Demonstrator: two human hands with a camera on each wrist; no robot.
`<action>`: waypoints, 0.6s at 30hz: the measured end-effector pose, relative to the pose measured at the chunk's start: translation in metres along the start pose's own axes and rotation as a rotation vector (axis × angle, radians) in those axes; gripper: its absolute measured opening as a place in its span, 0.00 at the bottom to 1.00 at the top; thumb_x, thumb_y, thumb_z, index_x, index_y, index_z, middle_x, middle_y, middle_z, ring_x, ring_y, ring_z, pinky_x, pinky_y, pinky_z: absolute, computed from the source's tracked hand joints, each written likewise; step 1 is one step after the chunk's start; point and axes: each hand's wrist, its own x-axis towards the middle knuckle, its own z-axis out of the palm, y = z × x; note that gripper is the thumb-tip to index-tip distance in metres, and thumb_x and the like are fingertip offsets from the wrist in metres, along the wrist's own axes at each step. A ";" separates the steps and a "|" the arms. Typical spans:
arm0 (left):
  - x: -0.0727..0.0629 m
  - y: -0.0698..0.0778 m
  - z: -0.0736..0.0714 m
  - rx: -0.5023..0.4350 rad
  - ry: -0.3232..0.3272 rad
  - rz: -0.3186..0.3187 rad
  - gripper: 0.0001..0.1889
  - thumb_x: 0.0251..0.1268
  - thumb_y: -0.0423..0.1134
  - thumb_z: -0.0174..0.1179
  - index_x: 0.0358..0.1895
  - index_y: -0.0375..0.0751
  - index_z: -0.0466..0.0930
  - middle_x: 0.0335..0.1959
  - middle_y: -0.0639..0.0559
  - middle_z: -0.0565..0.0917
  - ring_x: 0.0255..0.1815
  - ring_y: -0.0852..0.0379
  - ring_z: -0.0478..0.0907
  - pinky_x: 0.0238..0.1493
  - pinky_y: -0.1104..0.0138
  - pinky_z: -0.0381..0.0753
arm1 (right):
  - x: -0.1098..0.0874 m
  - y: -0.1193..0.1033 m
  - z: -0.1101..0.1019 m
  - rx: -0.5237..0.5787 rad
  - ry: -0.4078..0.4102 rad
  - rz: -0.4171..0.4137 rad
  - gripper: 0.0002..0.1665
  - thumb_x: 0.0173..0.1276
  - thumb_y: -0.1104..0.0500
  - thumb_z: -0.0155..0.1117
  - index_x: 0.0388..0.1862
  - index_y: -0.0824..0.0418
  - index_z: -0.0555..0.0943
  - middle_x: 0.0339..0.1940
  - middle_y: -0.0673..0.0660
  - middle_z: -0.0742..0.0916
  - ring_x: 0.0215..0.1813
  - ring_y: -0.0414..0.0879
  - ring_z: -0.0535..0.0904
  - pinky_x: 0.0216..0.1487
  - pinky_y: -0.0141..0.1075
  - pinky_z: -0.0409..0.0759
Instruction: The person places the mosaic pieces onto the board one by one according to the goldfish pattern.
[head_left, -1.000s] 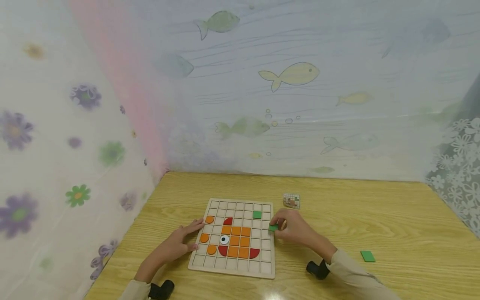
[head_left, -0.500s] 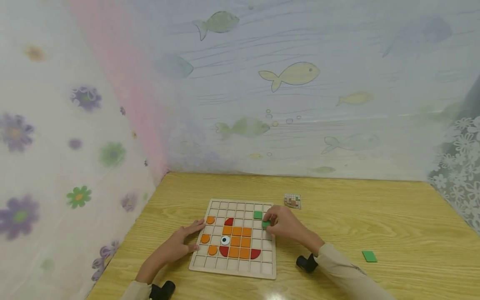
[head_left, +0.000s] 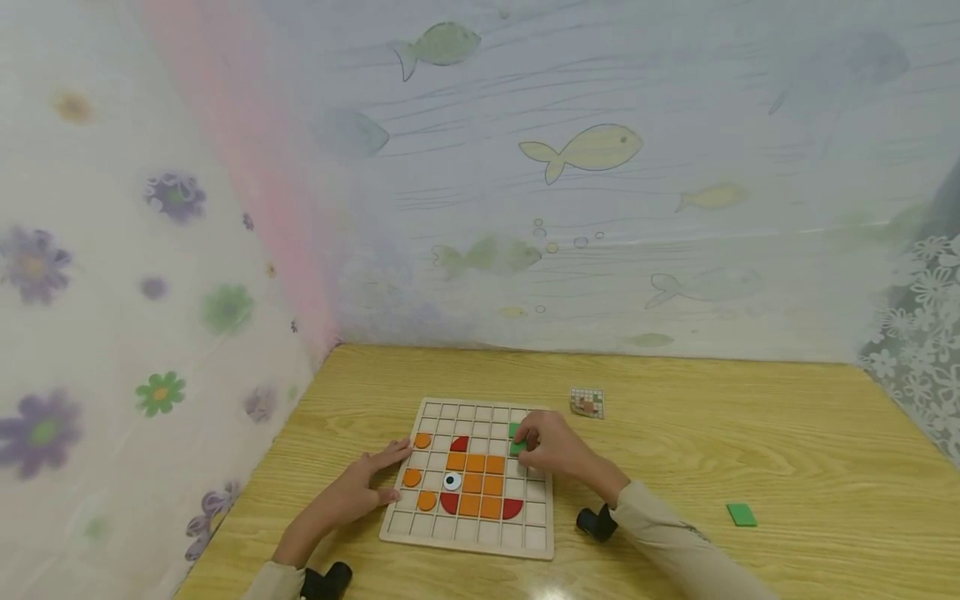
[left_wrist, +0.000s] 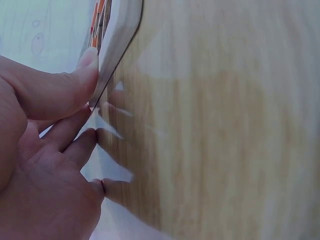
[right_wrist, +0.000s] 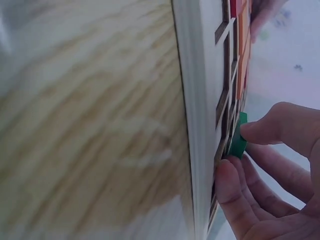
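Observation:
A wooden grid board (head_left: 467,546) lies on the table. In its cells sit orange squares (head_left: 473,483), orange round pieces (head_left: 427,501), red quarter-round pieces (head_left: 512,508) and a white eye piece (head_left: 452,481). My left hand (head_left: 352,492) rests against the board's left edge, its thumb on the rim in the left wrist view. With thumb and fingers, my right hand (head_left: 558,446) pinches a green square tile (right_wrist: 239,137) low over the upper right cells. Just beyond it another green tile (head_left: 513,429) is partly hidden by the fingers.
A small picture card (head_left: 587,402) with a printed grid lies behind the board, to the right. Another green tile (head_left: 741,514) lies farther right on the wooden table (head_left: 675,433). Fish-patterned sheeting (head_left: 600,292) rises at the table's back edge.
My right hand has moved left with the green tile, from the board's right edge to the cell in front of the other green tile. The left hand has stayed in place.

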 end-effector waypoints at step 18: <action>0.000 0.002 -0.001 -0.002 -0.014 -0.006 0.33 0.61 0.37 0.62 0.70 0.36 0.63 0.73 0.42 0.57 0.73 0.38 0.48 0.67 0.38 0.33 | -0.005 0.001 -0.002 0.009 -0.012 0.007 0.06 0.59 0.71 0.63 0.34 0.66 0.85 0.34 0.56 0.81 0.31 0.41 0.76 0.31 0.31 0.78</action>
